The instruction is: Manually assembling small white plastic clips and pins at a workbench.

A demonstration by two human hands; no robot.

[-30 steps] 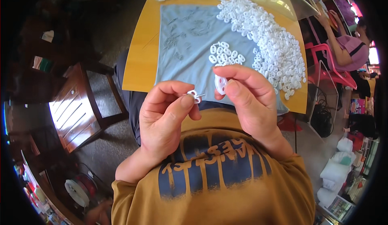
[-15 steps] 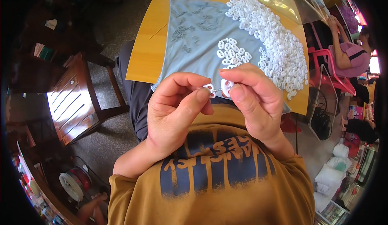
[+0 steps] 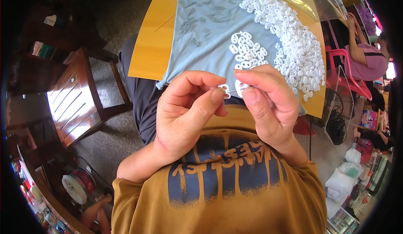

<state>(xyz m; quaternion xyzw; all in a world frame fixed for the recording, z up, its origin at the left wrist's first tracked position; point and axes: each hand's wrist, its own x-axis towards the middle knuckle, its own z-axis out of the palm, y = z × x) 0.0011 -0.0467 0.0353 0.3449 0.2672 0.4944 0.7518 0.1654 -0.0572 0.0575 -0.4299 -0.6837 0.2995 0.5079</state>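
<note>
the person's left hand (image 3: pixel 182 114) pinches a small white piece (image 3: pixel 226 92) between thumb and forefinger, its other fingers curled in behind; the right hand (image 3: pixel 275 108) pinches a white oval piece (image 3: pixel 240 88) in the same way, thumb against forefinger; both pieces are held up just beside each other, in front of the brown shirt (image 3: pixel 235 209) and near the table's edge; a thin grey rod (image 3: pixel 232 91) spans the narrow gap between them, though how far it enters either piece cannot be told.

beyond the hands a blue-grey cloth (image 3: pixel 201 49) lies creased over a yellow wooden table (image 3: pixel 147 49); thin grey bits (image 3: pixel 191 24) are scattered on its far left part; a small cluster of white ovals (image 3: pixel 248 49) sits on the cloth near the right hand; a large heap of similar white pieces (image 3: pixel 289 36) curves along the right side, partly on the cloth and partly on the wood; further right, another person (image 3: pixel 371 66) sits on a pink chair (image 3: pixel 348 74).
</note>
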